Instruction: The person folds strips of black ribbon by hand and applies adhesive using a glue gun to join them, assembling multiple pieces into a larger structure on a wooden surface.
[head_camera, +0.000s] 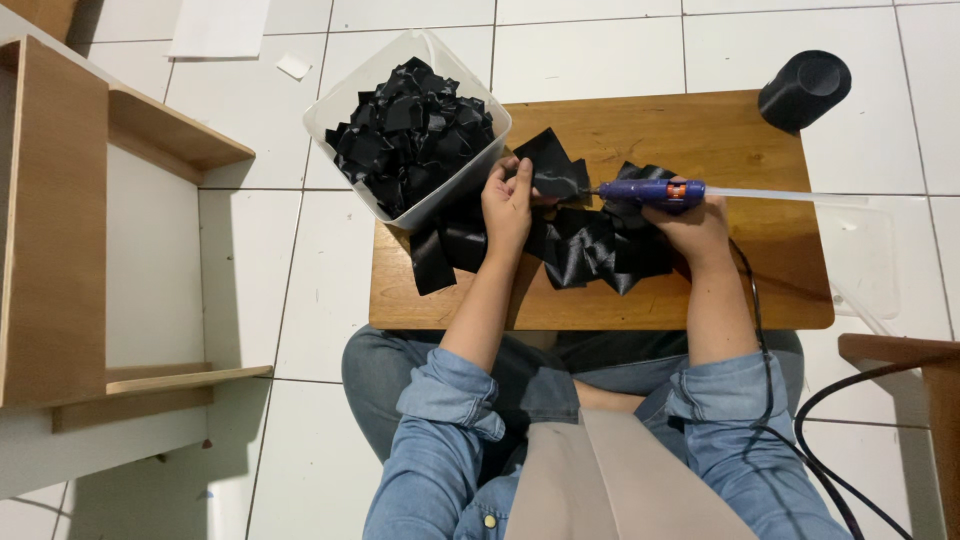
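Observation:
My left hand (508, 205) pinches a folded piece of black ribbon (550, 165) above a small wooden table (760, 270). My right hand (690, 215) grips a purple glue gun (650, 191) with its nozzle pointing left at that ribbon piece. A clear glue stick (770, 194) sticks out of the gun's back end to the right. Several loose black ribbon pieces (590, 250) lie on the table under and between my hands.
A clear plastic tub (345, 95) full of folded black ribbon pieces overhangs the table's left far corner. A black ribbon roll (805, 90) stands at the far right corner. A wooden shelf unit (60, 230) lies on the white tile floor to the left. The black cord (760, 330) runs down past my right arm.

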